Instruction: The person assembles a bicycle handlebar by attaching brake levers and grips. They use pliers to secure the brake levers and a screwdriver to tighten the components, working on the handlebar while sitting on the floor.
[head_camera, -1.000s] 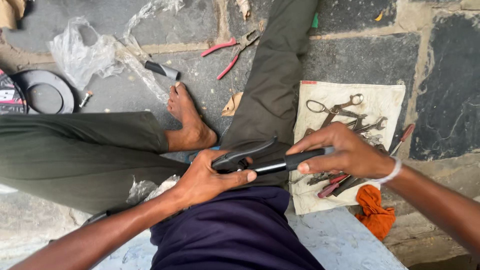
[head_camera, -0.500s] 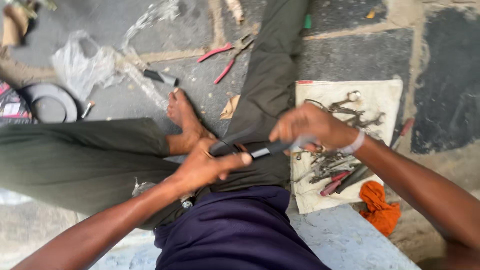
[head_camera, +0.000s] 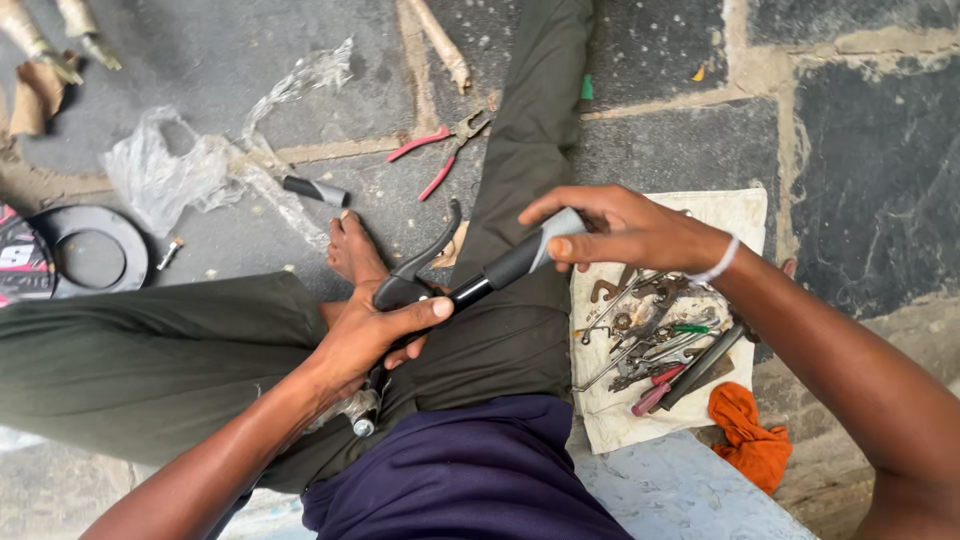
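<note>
I sit on a stone floor with my legs out in olive trousers. My left hand (head_camera: 375, 335) grips a black handlebar piece with a curved brake lever (head_camera: 425, 255) over my lap. My right hand (head_camera: 625, 230) is closed around the grey and black rubber grip (head_camera: 520, 258) at the bar's far end. A metal end of the bar (head_camera: 360, 420) sticks out below my left wrist.
A white cloth (head_camera: 735, 215) on my right carries several spanners, screwdrivers and other tools. An orange rag (head_camera: 748, 440) lies by it. Red-handled pliers (head_camera: 435, 150), a second grip (head_camera: 315, 190), clear plastic wrap (head_camera: 165, 175) and a black round part (head_camera: 85, 250) lie on the floor.
My right hand has moved up and left from over the tool cloth and now holds the grip's end. The bar has tilted so the grip points up to the right.
</note>
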